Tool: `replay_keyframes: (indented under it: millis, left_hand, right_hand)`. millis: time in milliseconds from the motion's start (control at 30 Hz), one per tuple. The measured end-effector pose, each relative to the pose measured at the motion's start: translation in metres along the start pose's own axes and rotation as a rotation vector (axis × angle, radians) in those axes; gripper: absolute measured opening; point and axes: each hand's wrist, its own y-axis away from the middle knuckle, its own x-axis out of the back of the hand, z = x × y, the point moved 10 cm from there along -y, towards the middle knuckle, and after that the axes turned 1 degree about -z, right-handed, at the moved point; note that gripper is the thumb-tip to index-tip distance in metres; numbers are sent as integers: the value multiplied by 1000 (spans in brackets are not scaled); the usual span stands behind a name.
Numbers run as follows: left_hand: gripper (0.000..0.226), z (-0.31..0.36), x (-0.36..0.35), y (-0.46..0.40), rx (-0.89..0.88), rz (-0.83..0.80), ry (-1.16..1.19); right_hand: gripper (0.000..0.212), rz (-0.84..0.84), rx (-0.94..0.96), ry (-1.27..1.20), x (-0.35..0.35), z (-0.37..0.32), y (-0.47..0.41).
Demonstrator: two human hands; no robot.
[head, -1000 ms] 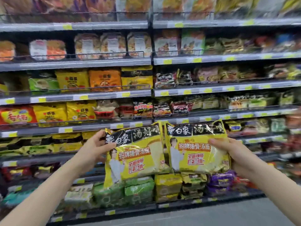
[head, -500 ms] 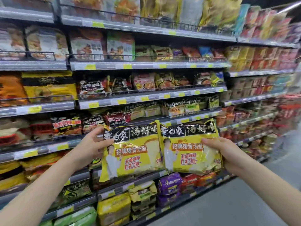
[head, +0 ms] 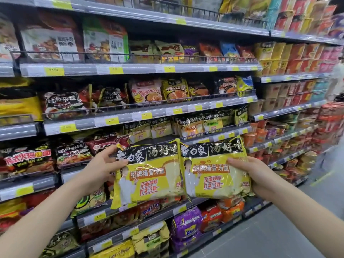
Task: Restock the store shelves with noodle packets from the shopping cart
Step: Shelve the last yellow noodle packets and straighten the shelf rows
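Left hand (head: 100, 169) and right hand (head: 255, 175) each hold a yellow noodle packet (head: 149, 175) in a closed grip (view has swung right), now before apparently matching stock on the shelf (head: 197, 135).

Yellow price tags (head: 54, 71) dot the grey rail fronts. Far right, stacked cup noodle tubs (head: 260, 135) in orange and red fill the next bay, with boxed goods (head: 273, 54) above them. The grey floor (head: 290, 231) runs along the aisle, bearing a pale green strip (head: 324, 176) at right.
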Motion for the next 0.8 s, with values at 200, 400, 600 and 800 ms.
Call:
replay_keyframes:
  millis: [200, 400, 600, 800]
  left_hand:
    - [103, -21, 15, -76, 22, 105, 39]
    - [121, -33, 38, -129, 76, 151, 39]
    - [148, -39, 51, -161, 100, 182, 13]
    - [82, -50, 63, -183, 104, 273, 3]
  right_hand:
    - [39, -73, -15, 51, -5, -9, -101]
    - [50, -145, -35, 53, -23, -14, -189]
    - [39, -199, -72, 63, -37, -6, -246]
    - [46, -244, -82, 48, -59, -2, -286]
